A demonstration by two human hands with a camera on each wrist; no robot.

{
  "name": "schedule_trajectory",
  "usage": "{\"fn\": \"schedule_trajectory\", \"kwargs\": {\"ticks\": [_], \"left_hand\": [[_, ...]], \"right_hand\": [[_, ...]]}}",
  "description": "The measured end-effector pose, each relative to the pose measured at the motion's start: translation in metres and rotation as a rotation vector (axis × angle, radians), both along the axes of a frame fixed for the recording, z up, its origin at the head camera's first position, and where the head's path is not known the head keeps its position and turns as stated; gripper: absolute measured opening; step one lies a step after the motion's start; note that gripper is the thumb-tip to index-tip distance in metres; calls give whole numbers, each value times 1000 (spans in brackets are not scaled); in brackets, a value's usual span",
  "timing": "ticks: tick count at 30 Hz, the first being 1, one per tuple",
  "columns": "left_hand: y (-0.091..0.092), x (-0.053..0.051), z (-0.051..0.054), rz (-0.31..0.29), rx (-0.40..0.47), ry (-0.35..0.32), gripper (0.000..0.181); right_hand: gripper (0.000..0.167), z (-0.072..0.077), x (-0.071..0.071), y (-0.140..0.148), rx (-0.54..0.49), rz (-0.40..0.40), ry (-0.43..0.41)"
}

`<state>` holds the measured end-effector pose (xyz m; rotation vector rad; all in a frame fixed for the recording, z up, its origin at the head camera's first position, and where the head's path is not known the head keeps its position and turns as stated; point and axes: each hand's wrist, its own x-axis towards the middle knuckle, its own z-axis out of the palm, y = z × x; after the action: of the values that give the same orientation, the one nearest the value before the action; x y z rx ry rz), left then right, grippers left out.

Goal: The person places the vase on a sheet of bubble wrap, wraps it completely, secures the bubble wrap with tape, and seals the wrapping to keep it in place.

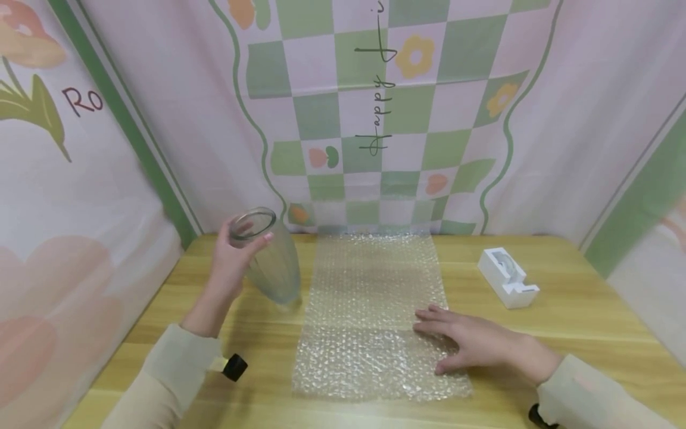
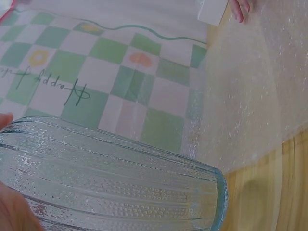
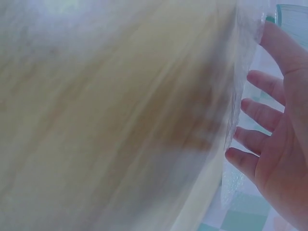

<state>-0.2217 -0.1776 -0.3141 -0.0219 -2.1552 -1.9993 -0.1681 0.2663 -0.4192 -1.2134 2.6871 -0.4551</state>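
From my end, I read the left hand [image 1: 234, 257] as grasping a ribbed, clear glass vase [image 1: 276, 271] near its mouth. The forearm comes up from the lower left, and the hand reaches forward with its thumb laid across the near side of the glass, just below the rim. The other fingers are around the far side, partly seen through the glass. That grip is firmly on the vase, which leans with its mouth toward the left and its base toward the right. It is just left of a sheet of bubble wrap [image 1: 370, 292], over the worktop [image 1: 257, 393]; I cannot tell whether the base touches the wood.

The right hand [image 1: 477, 342] I see low over the near right part of the sheet. Its forearm enters from the lower right corner, the palm faces down, the fingers reach left and the thumb is set apart toward the near edge. The grip on this side is released: the fingers are extended and loosely spread, with nothing clasped. In the right wrist view, the fingertips meet the line of the plastic, though how hard they press I cannot tell.

The sheet lies flat, its far end by the checkered cloth [image 1: 409, 110]. Right of it I have a white tape dispenser [image 1: 511, 291] on the worktop, beyond the right hand and well apart from the vase.
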Motion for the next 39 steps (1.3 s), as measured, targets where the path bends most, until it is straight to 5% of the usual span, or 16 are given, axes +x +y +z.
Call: {"fn": "schedule_trajectory", "kwargs": {"ticks": [18, 39], "left_hand": [[20, 4, -2, -28, 51, -19, 74], [52, 21, -6, -142, 151, 3, 68]], "right_hand": [[74, 3, 3, -3, 8, -2, 126], [74, 12, 7, -17, -33, -47, 100]]}}
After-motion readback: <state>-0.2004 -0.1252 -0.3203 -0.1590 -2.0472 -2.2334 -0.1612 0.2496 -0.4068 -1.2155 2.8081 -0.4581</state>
